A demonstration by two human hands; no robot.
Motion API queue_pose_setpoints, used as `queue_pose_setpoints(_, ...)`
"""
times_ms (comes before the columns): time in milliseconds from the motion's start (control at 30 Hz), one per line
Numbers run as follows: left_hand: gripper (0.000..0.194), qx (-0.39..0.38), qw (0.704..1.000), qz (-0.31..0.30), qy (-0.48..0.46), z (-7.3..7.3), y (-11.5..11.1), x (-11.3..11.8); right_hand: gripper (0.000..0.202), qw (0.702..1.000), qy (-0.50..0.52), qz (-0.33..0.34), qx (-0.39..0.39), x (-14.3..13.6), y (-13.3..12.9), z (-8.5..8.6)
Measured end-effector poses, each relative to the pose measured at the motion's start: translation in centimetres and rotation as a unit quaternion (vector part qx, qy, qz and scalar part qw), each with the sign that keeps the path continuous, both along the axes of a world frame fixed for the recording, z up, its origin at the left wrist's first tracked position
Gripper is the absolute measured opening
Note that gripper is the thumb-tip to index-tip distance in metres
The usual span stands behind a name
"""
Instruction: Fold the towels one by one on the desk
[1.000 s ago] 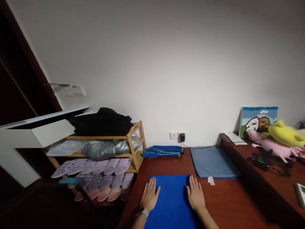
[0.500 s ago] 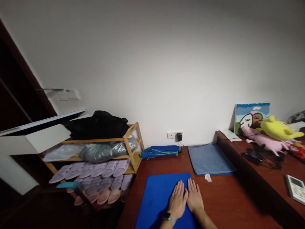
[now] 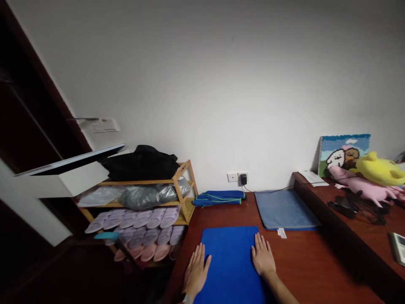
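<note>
A bright blue cloth (image 3: 232, 264) lies flat and smooth on the reddish-brown table (image 3: 297, 261). My left hand (image 3: 196, 270) rests flat on the cloth's left edge, fingers stretched out and thumb apart. On the opposite edge, my right hand (image 3: 263, 255) lies flat too, fingers extended, partly on the cloth and partly over the wood. Neither hand grips anything. Behind the right hand is a greyish-blue folded cloth (image 3: 284, 209) with a white tag (image 3: 281, 233) at its front edge.
A rolled blue cloth with green edging (image 3: 220, 197) lies against the wall. A black plug (image 3: 243, 179) with a cable sits in the socket. Left stands a wooden shoe rack (image 3: 185, 202) with slippers. The raised right-hand surface holds plush toys (image 3: 357, 181) and a calculator-like device (image 3: 399, 247).
My hands were side by side near the cloth's right edge. The left hand has slid across to the left edge; the right stays near its edge. The view has shifted slightly.
</note>
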State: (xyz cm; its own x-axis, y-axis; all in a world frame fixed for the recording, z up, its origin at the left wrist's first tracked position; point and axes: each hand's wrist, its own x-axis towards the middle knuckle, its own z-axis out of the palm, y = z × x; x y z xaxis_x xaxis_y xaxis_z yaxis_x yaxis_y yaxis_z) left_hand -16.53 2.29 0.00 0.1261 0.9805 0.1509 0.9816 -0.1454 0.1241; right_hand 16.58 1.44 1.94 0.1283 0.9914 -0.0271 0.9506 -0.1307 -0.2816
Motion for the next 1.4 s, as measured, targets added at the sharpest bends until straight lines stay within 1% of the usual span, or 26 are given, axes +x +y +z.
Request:
queue_pose_setpoints(67,0.071,0.009,1.0,0.001,-0.006,-0.3,-0.3,-0.6,0.069,1.0,-0.009,-0.001,-0.016,-0.1,-0.1,0.7)
queue_pose_setpoints(133,0.072,0.016,1.0,0.003,-0.012,-0.4,-0.3,-0.5,0.068,1.0,-0.01,-0.002,-0.027,-0.2,-0.4,1.4)
queue_pose_setpoints(233,0.073,0.014,1.0,0.004,-0.018,-0.4,-0.2,-0.1,0.068,1.0,0.0,0.001,-0.009,-0.3,-1.6,2.0)
queue_pose_setpoints(300,0.074,0.005,1.0,0.003,-0.02,-0.3,-0.1,0.0,0.068,1.0,0.007,-0.001,0.007,-0.3,-3.0,1.9)
queue_pose_setpoints(433,0.076,-0.004,1.0,0.006,-0.014,0.1,0.1,-0.3,0.069,1.0,0.016,-0.003,-0.012,-0.5,-5.5,1.1)
queue_pose_setpoints(500,0.075,-0.002,1.0,0.012,-0.006,0.7,0.1,-0.4,0.069,1.0,0.021,0.002,-0.015,-0.6,-6.1,0.9)
queue_pose_setpoints(567,0.072,0.018,1.0,0.013,0.001,1.4,-0.1,0.4,0.068,1.0,0.027,0.004,-0.007,-0.6,-6.3,0.8)
queue_pose_setpoints(633,0.067,0.047,0.999,-0.005,-0.002,2.2,-0.5,2.5,0.068,1.0,0.03,0.004,-0.005,-0.6,-6.2,0.8)
queue_pose_setpoints(667,0.064,0.055,0.998,-0.028,-0.008,2.6,-0.9,4.2,0.068,1.0,0.03,0.005,-0.004,-0.6,-6.2,0.9)
queue_pose_setpoints(733,0.06,0.048,0.994,-0.096,-0.027,3.1,-1.9,8.6,0.068,1.0,0.028,0.007,-0.006,-0.6,-6.1,0.8)
queue_pose_setpoints(800,0.059,0.017,0.983,-0.179,-0.036,3.2,-3.1,13.5,0.068,1.0,0.023,0.012,-0.006,-0.5,-6.1,0.6)
queue_pose_setpoints(867,0.059,-0.007,0.975,-0.216,-0.043,2.9,-4.3,17.5,0.066,0.999,0.016,0.028,-0.006,-0.4,-6.1,0.4)
queue_pose_setpoints(900,0.059,-0.018,0.974,-0.222,-0.047,2.7,-4.7,18.9,0.065,0.999,0.013,0.035,-0.005,-0.3,-6.1,0.3)
queue_pose_setpoints(933,0.059,-0.028,0.973,-0.222,-0.049,2.5,-5.0,19.6,0.065,0.999,0.012,0.04,-0.002,-0.3,-6.1,0.2)
queue_pose_setpoints(967,0.059,-0.037,0.974,-0.219,-0.049,2.4,-5.1,19.7,0.064,0.999,0.012,0.04,0.0,-0.3,-6.1,0.1)
queue_pose_setpoints(1000,0.059,-0.044,0.975,-0.213,-0.046,2.2,-5.2,19.2,0.064,0.999,0.014,0.036,0.004,-0.3,-6.1,0.1)
queue_pose_setpoints(1033,0.061,-0.049,0.977,-0.203,-0.041,2.1,-5.1,18.0,0.065,0.999,0.016,0.03,0.007,-0.3,-6.1,0.1)
queue_pose_setpoints(1067,0.062,-0.053,0.98,-0.188,-0.034,2.1,-4.9,16.2,0.066,1.0,0.017,0.023,0.008,-0.3,-6.1,0.1)
queue_pose_setpoints(1133,0.067,-0.057,0.989,-0.137,-0.019,1.9,-4.6,11.7,0.068,1.0,0.018,0.016,0.008,-0.4,-6.1,0.1)
queue_pose_setpoints(1200,0.07,-0.055,0.996,-0.069,-0.008,1.8,-4.3,6.9,0.069,1.0,0.018,0.012,0.004,-0.4,-6.2,0.1)
queue_pose_setpoints(1267,0.07,-0.046,0.999,-0.022,-0.001,1.6,-4.3,3.1,0.069,1.0,0.015,0.011,0.003,-0.4,-6.2,0.2)
queue_pose_setpoints(1333,0.07,-0.031,0.999,-0.005,0.003,1.3,-4.4,1.1,0.069,1.0,0.01,0.011,0.001,-0.4,-6.2,0.5)
queue_pose_setpoints(1400,0.072,-0.013,1.0,-0.006,0.003,1.0,-4.5,0.6,0.069,1.0,0.009,0.009,-0.002,-0.4,-6.2,0.8)
